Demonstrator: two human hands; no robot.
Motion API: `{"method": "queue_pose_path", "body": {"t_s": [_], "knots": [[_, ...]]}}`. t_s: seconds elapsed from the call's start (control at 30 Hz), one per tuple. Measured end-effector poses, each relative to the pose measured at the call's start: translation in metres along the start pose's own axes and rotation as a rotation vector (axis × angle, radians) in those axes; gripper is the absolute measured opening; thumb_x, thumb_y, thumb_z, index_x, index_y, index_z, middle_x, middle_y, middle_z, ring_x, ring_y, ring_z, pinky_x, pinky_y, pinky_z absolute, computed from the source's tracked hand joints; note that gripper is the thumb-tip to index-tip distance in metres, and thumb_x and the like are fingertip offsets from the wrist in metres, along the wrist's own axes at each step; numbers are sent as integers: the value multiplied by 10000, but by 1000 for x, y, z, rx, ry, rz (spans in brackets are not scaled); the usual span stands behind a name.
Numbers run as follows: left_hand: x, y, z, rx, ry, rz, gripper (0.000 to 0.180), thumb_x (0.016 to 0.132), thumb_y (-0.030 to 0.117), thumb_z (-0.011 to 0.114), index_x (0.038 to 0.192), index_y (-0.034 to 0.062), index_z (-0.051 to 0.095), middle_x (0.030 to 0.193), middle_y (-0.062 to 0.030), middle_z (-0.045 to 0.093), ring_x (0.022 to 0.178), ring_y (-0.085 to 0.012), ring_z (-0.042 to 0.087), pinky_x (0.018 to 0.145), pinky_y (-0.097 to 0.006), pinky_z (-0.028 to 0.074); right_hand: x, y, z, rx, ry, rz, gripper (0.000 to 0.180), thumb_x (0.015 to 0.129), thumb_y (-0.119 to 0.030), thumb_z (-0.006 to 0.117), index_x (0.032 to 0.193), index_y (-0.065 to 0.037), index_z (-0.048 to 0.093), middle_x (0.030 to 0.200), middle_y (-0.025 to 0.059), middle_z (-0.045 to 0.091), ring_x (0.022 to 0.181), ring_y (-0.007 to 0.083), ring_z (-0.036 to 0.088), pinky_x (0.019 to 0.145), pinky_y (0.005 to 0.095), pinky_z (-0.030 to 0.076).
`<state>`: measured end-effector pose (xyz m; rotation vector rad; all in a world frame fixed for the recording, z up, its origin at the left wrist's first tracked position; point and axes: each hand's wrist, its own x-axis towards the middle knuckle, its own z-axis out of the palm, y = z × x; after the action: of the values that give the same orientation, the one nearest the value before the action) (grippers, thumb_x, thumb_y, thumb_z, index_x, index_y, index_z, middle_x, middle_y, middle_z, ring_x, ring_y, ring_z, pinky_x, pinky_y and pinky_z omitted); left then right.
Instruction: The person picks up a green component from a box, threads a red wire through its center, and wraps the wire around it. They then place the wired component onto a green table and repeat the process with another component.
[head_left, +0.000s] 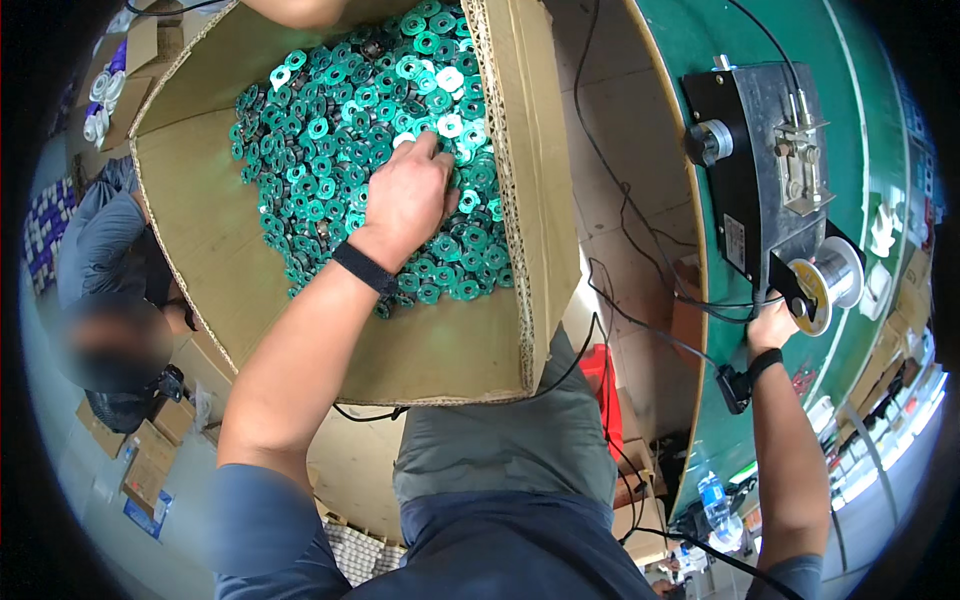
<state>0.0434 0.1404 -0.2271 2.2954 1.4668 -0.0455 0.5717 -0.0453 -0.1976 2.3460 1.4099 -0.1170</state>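
Note:
My left hand [408, 188] reaches into a cardboard box [185, 190], its bent fingers dug among many small green ring-shaped parts [318, 128]. The fingers look closed; their tips and whatever they hold are hidden in the pile. At the right, my right hand [770, 328] is on the green bench beside a black box-shaped machine [735, 180], just below a spool of silvery wire [842, 272]. The spool and its bracket cover the fingers of that hand. Straps circle both wrists, and a small black device [735, 388] sits by the right one.
Loose black cables [625, 210] hang between the box and the green bench [850, 110]. Another person [105, 235] sits at the left, near open cartons [150, 465]. Something red [602, 385] stands below the bench edge, and a plastic bottle [713, 500] is at lower right.

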Motion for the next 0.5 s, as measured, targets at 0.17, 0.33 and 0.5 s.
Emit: {"method": "queue_pose_path", "body": {"t_s": [0.17, 0.33, 0.5], "knots": [[-22, 8, -15, -152, 39, -79, 215, 785, 134, 786, 952, 42, 687, 928, -132, 577, 886, -347, 641, 729, -458, 558, -2, 1, 5, 147, 182, -59, 255, 966, -228, 533, 946, -7, 659, 937, 191, 685, 922, 406, 631, 853, 526, 469], [-52, 24, -9, -248, -70, -43, 298, 765, 144, 819, 1008, 28, 694, 952, -141, 559, 887, -355, 621, 737, -448, 550, -1, -1, 9, 298, 375, -129, 383, 1030, -298, 506, 875, 27, 637, 849, 212, 655, 815, 388, 623, 775, 534, 456], [-50, 34, 9, -195, -98, -1, 292, 714, 148, 820, 912, 30, 641, 987, -140, 549, 938, -353, 620, 754, -455, 564, -2, 10, 14, 250, 237, -60, 413, 1022, -320, 503, 858, 41, 621, 830, 223, 640, 795, 383, 610, 767, 522, 453]]}}
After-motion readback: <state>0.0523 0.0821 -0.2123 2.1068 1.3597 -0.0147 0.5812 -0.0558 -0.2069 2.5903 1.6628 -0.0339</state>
